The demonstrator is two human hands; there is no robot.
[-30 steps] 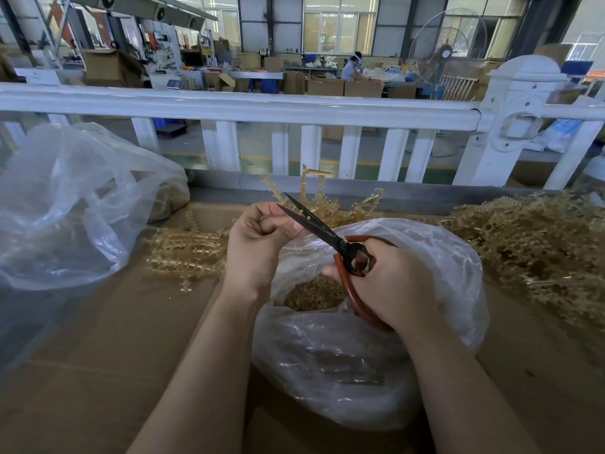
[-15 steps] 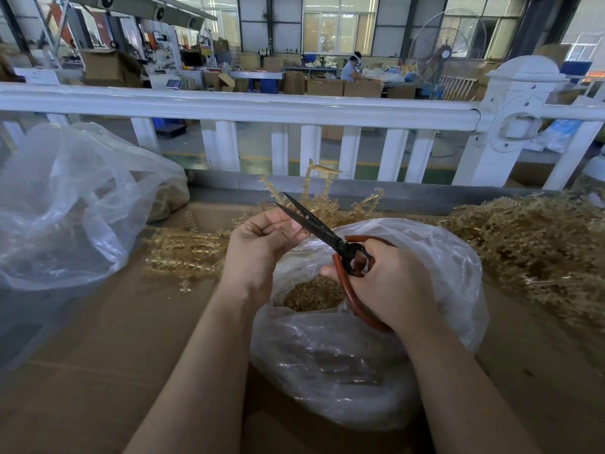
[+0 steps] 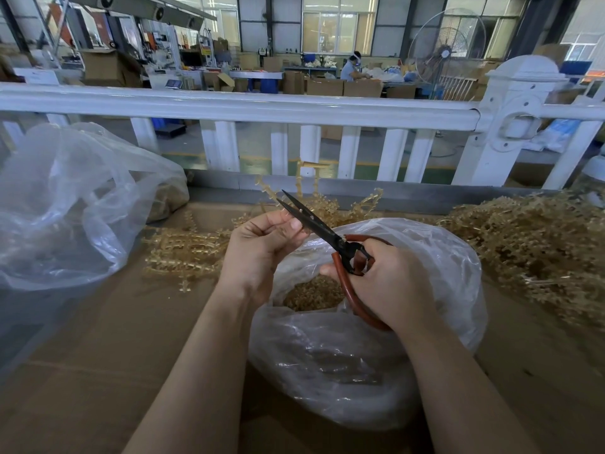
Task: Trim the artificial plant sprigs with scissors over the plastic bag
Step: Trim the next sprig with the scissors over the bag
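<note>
A white railing (image 3: 262, 108) fences the cardboard-covered table (image 3: 98, 371); beyond stand stacked cartons (image 3: 343, 87) and a pedestal fan (image 3: 447, 50).

Bright, even daylight from the far windows (image 3: 337, 26) — soft shadows only. Mild glare on the plastic bag (image 3: 376, 362). Wide-angle bend at edges; background slightly soft.

The brown surface (image 3: 98, 371) is bare in the lower left of the frame, so a hand could pass there. At centre the open plastic bag (image 3: 442, 280) blocks the way. A second, crumpled clear bag (image 3: 65, 208) fills the left side. Cut sprigs (image 3: 183, 250) lie between both bags, and a big sprig heap (image 3: 530, 244) covers the right. The white railing (image 3: 262, 108) closes the far edge; the gap behind the heap is perhaps too narrow.
</note>
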